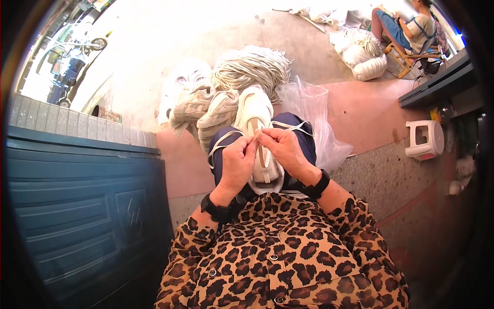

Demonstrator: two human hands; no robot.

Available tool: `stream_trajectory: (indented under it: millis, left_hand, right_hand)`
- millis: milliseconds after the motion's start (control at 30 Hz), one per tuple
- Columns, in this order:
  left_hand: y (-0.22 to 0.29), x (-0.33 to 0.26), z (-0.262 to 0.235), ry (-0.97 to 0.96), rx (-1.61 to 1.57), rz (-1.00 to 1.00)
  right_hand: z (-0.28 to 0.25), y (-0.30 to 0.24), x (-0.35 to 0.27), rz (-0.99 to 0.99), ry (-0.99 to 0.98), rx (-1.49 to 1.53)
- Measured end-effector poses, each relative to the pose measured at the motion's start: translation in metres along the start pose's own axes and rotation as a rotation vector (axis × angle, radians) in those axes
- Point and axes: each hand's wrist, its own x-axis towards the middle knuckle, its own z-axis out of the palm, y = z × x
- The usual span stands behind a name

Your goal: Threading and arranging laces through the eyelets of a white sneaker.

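Note:
A cream-coloured shoe (pixel 265 177) rests on my lap between my knees, its toe pointing away from me. Over its opening my two hands meet, fingertips nearly touching. My left hand (pixel 237 160) is closed in a pinch on a whitish shoelace (pixel 225 138), part of which loops out over my left knee. My right hand (pixel 289 152) also pinches the lace, and another stretch of it curves over my right knee. The fingers hide the exact spot where they grip it. Just beyond my knees lies a thick bundle of pale laces (pixel 252 69).
Several beige shoes (pixel 218 110) are heaped beyond my left knee. Clear plastic sheeting (pixel 314 113) lies by my right knee. A blue panelled door (pixel 72 206) stands at left, a white stool (pixel 425 140) at right. Farther off, a person (pixel 414 31) sits beside another lace bundle (pixel 363 46).

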Motion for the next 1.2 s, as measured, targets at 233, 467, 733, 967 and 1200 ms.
stream_trajectory:
  millis: [233, 467, 733, 967, 1200]
  left_hand:
    - [-0.001, 0.003, -0.005, -0.029, 0.005, -0.082]
    - [-0.023, 0.014, -0.021, -0.254, 0.076, 0.001]
    - [-0.056, 0.064, -0.032, -0.504, 0.477, 0.155]
    - [-0.041, 0.089, -0.024, -0.776, 0.558, -0.079]
    - [-0.059, 0.073, -0.036, -0.653, 0.196, -0.436]
  right_hand:
    - [0.004, -0.001, 0.0, -0.187, 0.007, -0.249]
    - [0.001, 0.01, -0.006, -0.146, 0.015, -0.106]
    - [-0.016, -0.006, -0.036, 0.145, -0.543, 0.124]
    - [-0.028, -0.115, -0.026, -0.214, -0.253, -0.232]
    - [-0.09, -0.284, -0.026, -0.978, -0.36, -0.571]
